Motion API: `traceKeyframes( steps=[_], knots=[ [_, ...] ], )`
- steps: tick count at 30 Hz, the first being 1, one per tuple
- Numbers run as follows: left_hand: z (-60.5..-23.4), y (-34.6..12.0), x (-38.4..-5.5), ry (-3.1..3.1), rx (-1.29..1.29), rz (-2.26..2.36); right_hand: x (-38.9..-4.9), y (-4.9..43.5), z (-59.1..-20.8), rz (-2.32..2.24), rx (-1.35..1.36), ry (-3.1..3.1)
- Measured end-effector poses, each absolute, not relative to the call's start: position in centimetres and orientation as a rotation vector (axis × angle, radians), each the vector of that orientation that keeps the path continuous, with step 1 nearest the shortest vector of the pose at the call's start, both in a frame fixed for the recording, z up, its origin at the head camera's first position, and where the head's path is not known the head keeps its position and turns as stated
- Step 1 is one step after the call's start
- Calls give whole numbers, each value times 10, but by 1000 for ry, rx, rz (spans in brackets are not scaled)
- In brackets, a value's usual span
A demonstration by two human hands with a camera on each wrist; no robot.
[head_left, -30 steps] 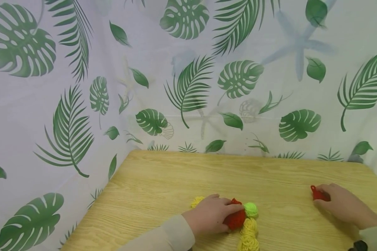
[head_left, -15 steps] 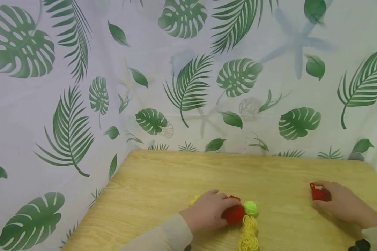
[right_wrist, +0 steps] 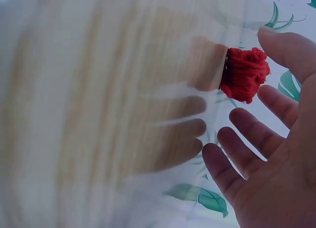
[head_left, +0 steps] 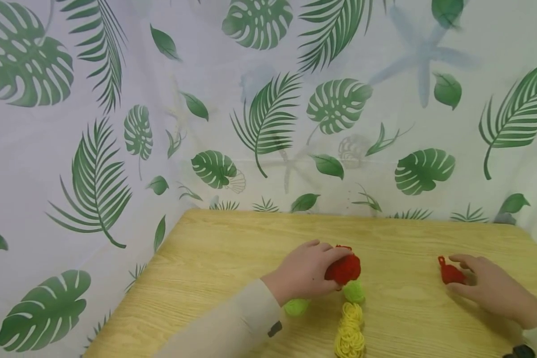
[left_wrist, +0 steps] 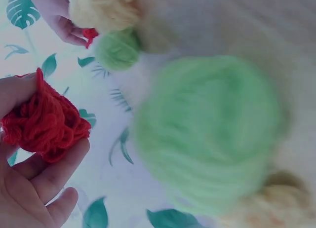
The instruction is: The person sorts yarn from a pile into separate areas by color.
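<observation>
My left hand (head_left: pixel 306 268) grips a ball of red yarn (head_left: pixel 343 269) between thumb and fingers, raised over the table. In the left wrist view its loose loops bulge between the fingers. Farther right, my right hand (head_left: pixel 490 288) is spread around a smaller bundle of red yarn (head_left: pixel 452 274), which has a little loop sticking up. The right wrist view shows this bundle (right_wrist: pixel 245 74) standing on the tabletop, with the thumb and straight fingers around it, apart from it. A green yarn ball (head_left: pixel 354 292) lies just below the left hand's yarn.
Another green ball (head_left: pixel 297 307) lies under the left wrist. A twisted yellow yarn bundle (head_left: pixel 351 330) lies near the front. Pale yellow yarn (left_wrist: pixel 276 208) shows at the left wrist view's lower edge. A leaf-print curtain (head_left: pixel 268 194) borders the wooden table (head_left: pixel 232 238) behind and at left.
My left hand has lifted the red yarn ball off the table and carried it forward and slightly right, uncovering a green ball. My right hand's fingers have opened away from the smaller red bundle.
</observation>
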State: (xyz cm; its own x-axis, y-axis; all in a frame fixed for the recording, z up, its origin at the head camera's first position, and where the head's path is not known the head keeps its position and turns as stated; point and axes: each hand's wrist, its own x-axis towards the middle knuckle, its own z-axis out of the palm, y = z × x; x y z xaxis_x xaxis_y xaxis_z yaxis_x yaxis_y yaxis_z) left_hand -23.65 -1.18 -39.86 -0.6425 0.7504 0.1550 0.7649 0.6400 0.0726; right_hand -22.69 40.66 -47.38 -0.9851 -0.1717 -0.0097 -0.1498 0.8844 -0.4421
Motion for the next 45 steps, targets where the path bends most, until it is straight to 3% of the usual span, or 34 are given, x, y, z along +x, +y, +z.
traceKeyframes(
  steps=[13, 27, 45],
  knots=[
    [-385, 75, -250, -2807, -1297, -100, -217, 407, -473, -714, -281, 3048],
    [-404, 182, -253, -2852, -1279, 169, -215, 416, -473, -723, -233, 3022],
    [-445, 217, -265, -2923, -1017, 375, -216, 416, -471, -728, -169, 2985]
  ],
)
